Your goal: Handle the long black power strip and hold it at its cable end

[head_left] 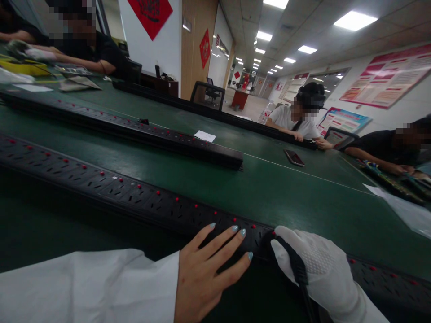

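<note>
A long black power strip (pixel 141 197) with a row of red buttons or lights runs slantwise across the table in front of me. My left hand (pixel 215 264), bare with pale blue nails, rests on the strip with its fingers spread. Just right of it, my right hand (pixel 313 260) wears a white glove and is closed around a black plug (pixel 294 260). The plug's front meets the strip's socket face; whether it is fully seated is hidden. From the plug, a black cable (pixel 308 300) runs down past the gloved palm.
A second black strip (pixel 158 139) lies beyond on the green table (pixel 269 193), with a third (pixel 208 114) along the far edge. Also there are a white paper slip (pixel 204 136), a phone (pixel 294 157) and a white sheet (pixel 400 208). Other people sit around the table.
</note>
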`<state>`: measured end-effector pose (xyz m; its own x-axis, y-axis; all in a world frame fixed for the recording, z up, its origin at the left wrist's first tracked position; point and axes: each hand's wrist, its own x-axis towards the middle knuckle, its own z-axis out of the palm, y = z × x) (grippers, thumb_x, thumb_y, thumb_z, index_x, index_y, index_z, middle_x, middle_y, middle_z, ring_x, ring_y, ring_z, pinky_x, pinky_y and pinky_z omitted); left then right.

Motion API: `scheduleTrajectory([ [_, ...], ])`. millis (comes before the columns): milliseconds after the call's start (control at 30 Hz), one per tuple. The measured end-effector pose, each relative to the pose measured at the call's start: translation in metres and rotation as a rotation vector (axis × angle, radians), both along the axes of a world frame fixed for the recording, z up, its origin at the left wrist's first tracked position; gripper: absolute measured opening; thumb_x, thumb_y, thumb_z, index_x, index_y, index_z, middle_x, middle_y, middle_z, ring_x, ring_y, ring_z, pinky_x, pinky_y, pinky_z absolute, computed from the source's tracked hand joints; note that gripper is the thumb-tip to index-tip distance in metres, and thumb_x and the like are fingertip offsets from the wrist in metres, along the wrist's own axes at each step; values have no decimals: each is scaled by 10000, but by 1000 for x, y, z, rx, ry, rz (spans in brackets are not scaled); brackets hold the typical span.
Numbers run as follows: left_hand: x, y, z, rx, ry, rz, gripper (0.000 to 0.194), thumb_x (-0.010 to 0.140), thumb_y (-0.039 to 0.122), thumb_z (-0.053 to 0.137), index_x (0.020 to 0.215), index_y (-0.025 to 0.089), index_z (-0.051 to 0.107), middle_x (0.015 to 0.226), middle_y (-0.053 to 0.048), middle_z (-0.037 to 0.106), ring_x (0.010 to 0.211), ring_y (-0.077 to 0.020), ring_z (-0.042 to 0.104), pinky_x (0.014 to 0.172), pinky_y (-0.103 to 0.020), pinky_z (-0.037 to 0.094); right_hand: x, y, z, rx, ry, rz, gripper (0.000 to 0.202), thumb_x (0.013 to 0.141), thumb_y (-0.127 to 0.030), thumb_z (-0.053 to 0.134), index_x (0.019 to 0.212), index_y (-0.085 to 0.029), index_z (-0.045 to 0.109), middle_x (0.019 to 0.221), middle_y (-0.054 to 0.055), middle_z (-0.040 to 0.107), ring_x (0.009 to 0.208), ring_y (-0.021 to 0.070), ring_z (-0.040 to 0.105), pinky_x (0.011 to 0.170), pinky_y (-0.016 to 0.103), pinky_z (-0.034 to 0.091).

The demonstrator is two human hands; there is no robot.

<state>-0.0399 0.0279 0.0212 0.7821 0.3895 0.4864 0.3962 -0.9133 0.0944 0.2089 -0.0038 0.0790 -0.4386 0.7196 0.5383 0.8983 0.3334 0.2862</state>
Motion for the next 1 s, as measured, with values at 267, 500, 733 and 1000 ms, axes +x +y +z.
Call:
scheduleTrajectory([
  [267, -1, 0, 3, -9, 5, -2, 619, 791, 197, 629, 1366, 235, 401, 1464, -90, 351, 1375, -232, 230, 1088, -445, 46, 2, -2, 0, 0, 13, -7, 282, 892, -371, 482, 836, -176, 678, 669, 22, 680, 522, 123, 574, 530, 254, 377],
  [500, -1, 0, 2, -4, 26, -2, 590, 816, 208, 585, 1371, 233, 388, 1459, -93, 358, 1370, -244, 241, 1082, -460, 55, 1, -1, -1, -1, 2, -17, 284, 889, -373, 487, 839, -174, 683, 672, 29, 680, 531, 126, 578, 529, 253, 380],
  [733, -1, 0, 3, 7, 43, 3, 600, 809, 230, 580, 1374, 240, 379, 1458, -86, 359, 1365, -246, 245, 1080, -459, 58, 0, -1, 1, -24, 8, -14, 269, 890, -369, 483, 845, -182, 672, 679, 23, 679, 536, 131, 579, 533, 259, 375],
  [1000, -2, 0, 3, 8, 30, -4, 584, 819, 214, 568, 1372, 230, 382, 1453, -94, 365, 1358, -246, 261, 1075, -458, 67, 0, -2, 1, 0, 10, -8, 279, 892, -372, 479, 831, -182, 673, 665, 19, 673, 525, 120, 567, 534, 252, 373],
])
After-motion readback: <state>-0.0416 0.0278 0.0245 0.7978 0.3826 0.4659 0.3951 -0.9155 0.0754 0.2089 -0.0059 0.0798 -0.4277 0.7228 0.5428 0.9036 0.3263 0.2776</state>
